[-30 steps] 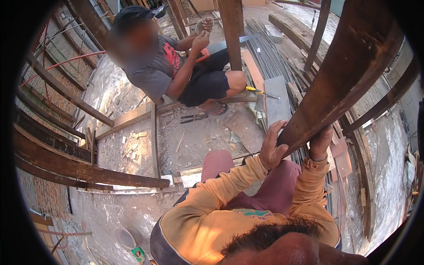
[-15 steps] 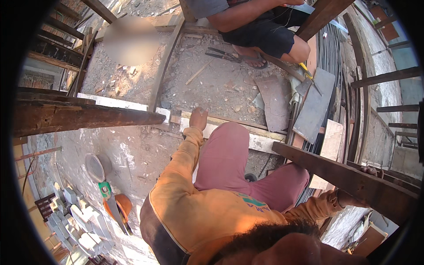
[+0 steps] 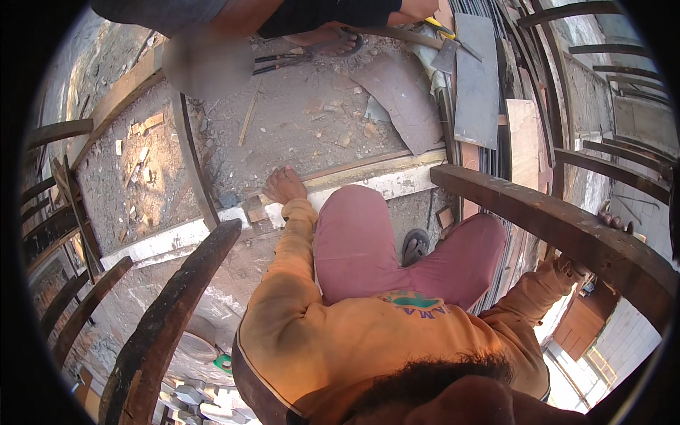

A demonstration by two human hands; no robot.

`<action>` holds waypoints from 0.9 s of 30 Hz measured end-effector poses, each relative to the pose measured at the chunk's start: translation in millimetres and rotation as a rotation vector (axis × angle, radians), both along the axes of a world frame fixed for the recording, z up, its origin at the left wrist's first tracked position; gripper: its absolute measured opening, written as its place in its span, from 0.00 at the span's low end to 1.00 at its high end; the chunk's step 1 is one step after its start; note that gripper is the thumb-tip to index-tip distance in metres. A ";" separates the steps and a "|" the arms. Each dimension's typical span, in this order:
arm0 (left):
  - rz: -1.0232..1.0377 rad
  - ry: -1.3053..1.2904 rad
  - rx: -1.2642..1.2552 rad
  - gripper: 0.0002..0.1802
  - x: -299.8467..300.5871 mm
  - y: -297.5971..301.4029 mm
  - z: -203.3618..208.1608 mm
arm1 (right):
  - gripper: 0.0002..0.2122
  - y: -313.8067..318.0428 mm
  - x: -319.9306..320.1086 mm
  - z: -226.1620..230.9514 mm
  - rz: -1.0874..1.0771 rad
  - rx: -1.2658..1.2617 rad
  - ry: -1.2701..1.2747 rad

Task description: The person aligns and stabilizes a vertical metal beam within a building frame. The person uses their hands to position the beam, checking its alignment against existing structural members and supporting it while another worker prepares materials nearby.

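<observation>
My left hand (image 3: 285, 185) lies over a white-edged wooden beam (image 3: 354, 185) in front of my knees, with its fingers stretched out and nothing in them. My right hand (image 3: 568, 268) is wrapped round a dark, heavy wooden beam (image 3: 524, 212) that slopes in from the right. Its fingertips show over the beam's far side, and the rest of its grip is hidden behind the wood. Short wood blocks (image 3: 256, 212) sit at the beam beside my left hand.
Across the rubble floor, another person's foot (image 3: 333, 41) rests beside long-handled cutters (image 3: 280, 62). A yellow-handled saw (image 3: 440, 28) and grey board (image 3: 476, 85) lie at upper right. Dark timbers (image 3: 170, 319) rise at my left, near a bucket (image 3: 195, 347).
My view has turned and shifted, bringing the dark timbers at left lower. My left hand stays at the white-edged beam, its fingers now more spread. My right hand still grips the dark beam.
</observation>
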State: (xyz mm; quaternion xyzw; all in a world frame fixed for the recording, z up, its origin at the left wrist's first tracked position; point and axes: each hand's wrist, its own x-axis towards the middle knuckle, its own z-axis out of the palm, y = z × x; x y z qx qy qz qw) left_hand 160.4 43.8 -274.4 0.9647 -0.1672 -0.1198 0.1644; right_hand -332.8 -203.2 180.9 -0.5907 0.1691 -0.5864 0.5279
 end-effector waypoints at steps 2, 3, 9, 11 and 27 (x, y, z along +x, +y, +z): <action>0.012 0.026 0.090 0.25 -1.5 -9.2 12.0 | 0.19 -2.3 -43.2 -7.7 -0.181 -0.034 0.089; 0.005 0.012 0.149 0.26 -2.8 -10.5 14.6 | 0.19 -2.8 -60.2 -17.1 -0.366 -0.108 0.195; -0.046 -0.025 0.243 0.26 -7.7 -19.6 15.4 | 0.21 26.5 5.1 -14.3 -0.410 -0.132 0.143; -0.050 -0.048 0.259 0.26 -5.4 -23.2 9.0 | 0.27 32.3 37.0 -17.3 -0.474 -0.176 0.242; -0.063 -0.189 0.288 0.30 -8.6 -15.8 -17.5 | 0.27 41.2 49.8 -10.5 -0.255 0.054 -0.161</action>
